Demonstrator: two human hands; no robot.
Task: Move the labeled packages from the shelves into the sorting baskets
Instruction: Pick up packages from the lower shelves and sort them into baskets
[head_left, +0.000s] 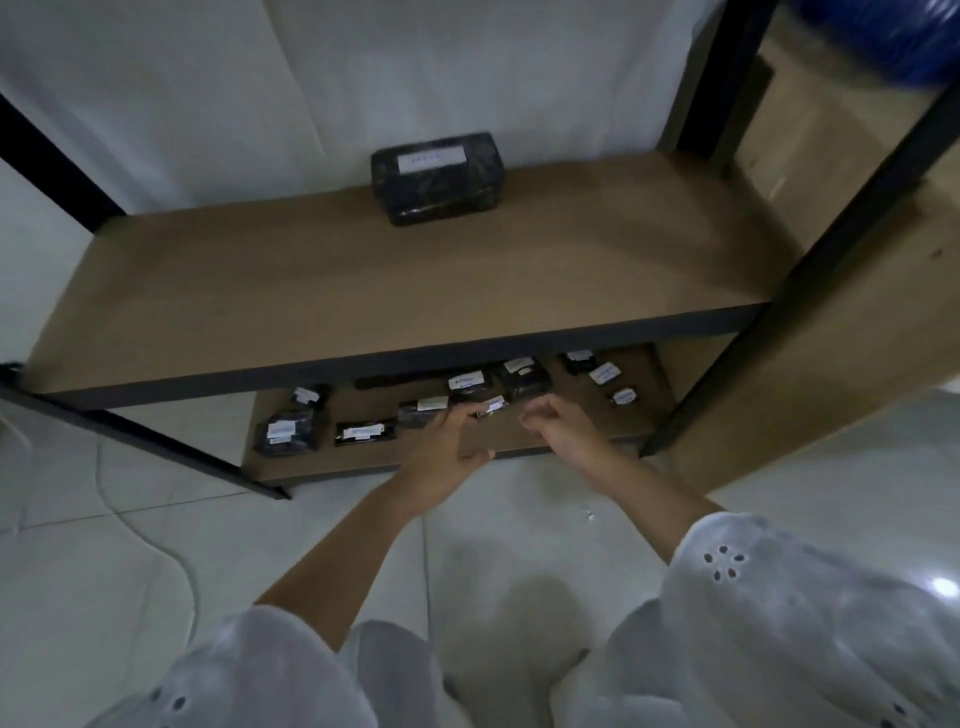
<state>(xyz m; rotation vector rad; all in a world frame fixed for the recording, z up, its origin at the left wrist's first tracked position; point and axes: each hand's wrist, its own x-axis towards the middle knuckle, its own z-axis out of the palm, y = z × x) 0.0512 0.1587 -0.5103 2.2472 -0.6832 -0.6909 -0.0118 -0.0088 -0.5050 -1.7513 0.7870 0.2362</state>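
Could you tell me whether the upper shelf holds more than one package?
No, the upper shelf holds a single black package, while the others lie on the lower shelf.

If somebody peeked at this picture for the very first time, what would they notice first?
Probably the big black plastic-wrapped package with a white label, sitting alone at the back of the upper brown wooden shelf. Next, the two bare hands reaching toward the lower shelf: the left hand pinches a tiny black labeled packet, and the right hand hovers beside it with curled fingers. Many small black labeled packages lie scattered across that lower shelf.
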